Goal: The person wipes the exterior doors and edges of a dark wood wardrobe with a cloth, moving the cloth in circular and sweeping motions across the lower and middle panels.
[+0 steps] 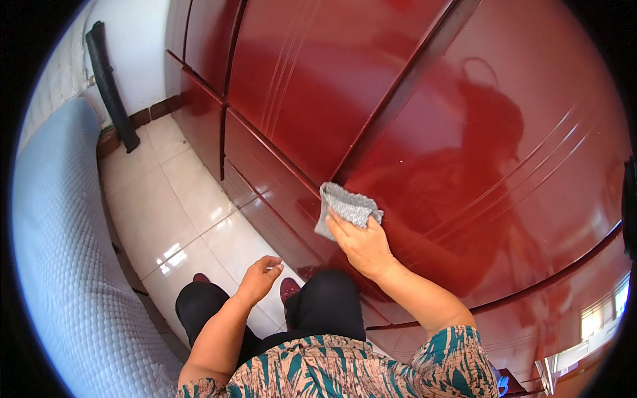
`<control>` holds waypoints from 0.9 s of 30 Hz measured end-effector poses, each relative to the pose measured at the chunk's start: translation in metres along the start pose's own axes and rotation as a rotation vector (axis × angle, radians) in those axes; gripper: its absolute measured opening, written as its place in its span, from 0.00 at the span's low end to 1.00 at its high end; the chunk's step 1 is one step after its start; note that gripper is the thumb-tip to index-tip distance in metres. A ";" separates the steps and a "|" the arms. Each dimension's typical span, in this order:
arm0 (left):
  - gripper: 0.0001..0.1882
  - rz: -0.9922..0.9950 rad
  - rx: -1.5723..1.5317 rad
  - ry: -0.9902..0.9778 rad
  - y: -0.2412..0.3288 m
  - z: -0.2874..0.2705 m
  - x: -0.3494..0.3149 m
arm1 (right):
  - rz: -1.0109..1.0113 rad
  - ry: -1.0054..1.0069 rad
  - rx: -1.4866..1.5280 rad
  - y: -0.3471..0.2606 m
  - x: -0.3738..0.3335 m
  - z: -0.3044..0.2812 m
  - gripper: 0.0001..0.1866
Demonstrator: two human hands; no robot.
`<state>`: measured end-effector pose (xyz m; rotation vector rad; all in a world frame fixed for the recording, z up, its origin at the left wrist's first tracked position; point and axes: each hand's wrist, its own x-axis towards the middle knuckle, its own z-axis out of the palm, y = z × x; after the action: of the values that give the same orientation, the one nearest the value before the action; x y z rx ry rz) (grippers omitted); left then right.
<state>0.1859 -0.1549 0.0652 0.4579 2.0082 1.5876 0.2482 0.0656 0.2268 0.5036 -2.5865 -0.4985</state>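
Note:
Under my right hand (365, 247) is a grey cleaning cloth (350, 204), pressed flat against the glossy dark red wardrobe (424, 192). The fingers lie over the cloth's lower part, and its upper edge is folded. The cloth sits at the lower end of the gap between two door panels, close to the ledge above the lower panels. My left hand (259, 279) hangs free over my lap, holding nothing. Its fingers are loosely bent, with the thumb apart from them.
A bed or couch with a light blue quilted cover (63, 245) runs along the left. Pale tiles (166, 199) make up the floor between it and the wardrobe. A long black rolled or tube-shaped thing (111, 89) leans on the white wall at the far left.

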 end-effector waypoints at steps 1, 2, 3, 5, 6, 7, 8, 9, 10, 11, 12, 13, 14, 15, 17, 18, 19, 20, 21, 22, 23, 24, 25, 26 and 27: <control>0.19 -0.013 -0.047 0.005 -0.005 -0.001 0.000 | -0.010 -0.038 0.115 -0.006 -0.001 -0.001 0.23; 0.20 -0.024 -0.092 -0.017 -0.008 0.000 0.001 | 0.035 -0.031 0.288 -0.010 0.000 -0.003 0.23; 0.21 -0.044 -0.169 -0.029 -0.011 0.000 0.002 | 0.080 -0.026 0.461 -0.011 0.003 -0.009 0.22; 0.22 -0.092 -0.326 -0.057 -0.004 0.003 0.004 | 0.297 -0.016 0.944 -0.021 0.006 -0.009 0.20; 0.28 -0.121 -0.444 -0.089 0.001 0.000 0.001 | 0.462 -0.008 1.255 -0.030 0.011 -0.005 0.19; 0.29 -0.117 -0.626 -0.111 0.005 0.000 0.001 | 0.632 0.010 1.555 -0.035 0.014 -0.004 0.17; 0.31 -0.112 -0.808 -0.130 0.009 0.001 0.001 | 0.789 0.010 1.833 -0.040 0.013 0.000 0.16; 0.32 -0.104 -0.990 -0.148 0.012 0.002 0.001 | 0.874 0.048 2.011 -0.047 0.013 0.006 0.16; 0.32 -0.059 -1.103 -0.200 0.022 -0.003 -0.001 | 0.952 0.087 2.193 -0.055 0.017 0.013 0.16; 0.32 -0.011 -1.220 -0.264 0.038 -0.005 -0.005 | 1.037 0.130 2.362 -0.060 0.017 0.018 0.16; 0.32 0.038 -1.335 -0.329 0.046 -0.006 -0.006 | 1.038 0.114 2.443 -0.062 0.017 0.022 0.17; 0.31 0.069 -1.295 -0.298 0.046 -0.005 -0.006 | 1.081 0.135 2.481 -0.065 0.015 0.028 0.16; 0.31 0.099 -1.254 -0.268 0.045 -0.004 -0.007 | 1.125 0.157 2.519 -0.070 0.012 0.037 0.16; 0.30 0.127 -1.213 -0.240 0.044 -0.003 -0.006 | 1.172 0.180 2.555 -0.074 0.010 0.044 0.16; 0.25 0.041 -1.056 -0.148 0.041 -0.001 -0.006 | 1.164 0.131 2.517 -0.080 0.008 0.050 0.18; 0.23 -0.001 -0.976 -0.105 0.040 -0.001 -0.006 | 1.154 0.102 2.470 -0.082 0.008 0.050 0.18; 0.22 -0.036 -0.962 -0.062 0.037 -0.001 -0.004 | 1.141 0.072 2.423 -0.084 0.009 0.049 0.19; 0.21 -0.071 -0.947 -0.021 0.033 -0.002 -0.002 | 1.100 -0.023 2.273 -0.084 0.009 0.046 0.20; 0.21 -0.107 -0.931 0.021 0.030 -0.002 -0.001 | 1.065 -0.015 2.167 -0.087 0.007 0.052 0.20; 0.20 -0.101 -0.904 0.039 0.031 -0.002 0.000 | 1.029 -0.003 2.056 -0.090 0.003 0.061 0.20; 0.19 -0.094 -0.877 0.054 0.031 0.000 0.001 | 0.993 0.010 1.943 -0.090 -0.001 0.070 0.20; 0.19 -0.088 -0.850 0.070 0.032 0.001 0.003 | 1.057 0.061 1.997 -0.090 -0.005 0.077 0.19; 0.19 -0.089 -0.913 0.073 0.035 0.001 0.006 | 1.111 0.121 2.046 -0.086 -0.004 0.083 0.18; 0.19 -0.092 -0.976 0.077 0.036 0.001 0.006 | 1.164 0.182 2.094 -0.083 -0.004 0.086 0.17; 0.19 -0.094 -1.039 0.080 0.036 0.001 0.006 | 1.202 0.162 2.256 -0.081 -0.007 0.087 0.15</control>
<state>0.1794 -0.1422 0.0990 -0.1095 0.9765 2.3027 0.2317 0.0203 0.1175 -0.5075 -1.4919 2.6034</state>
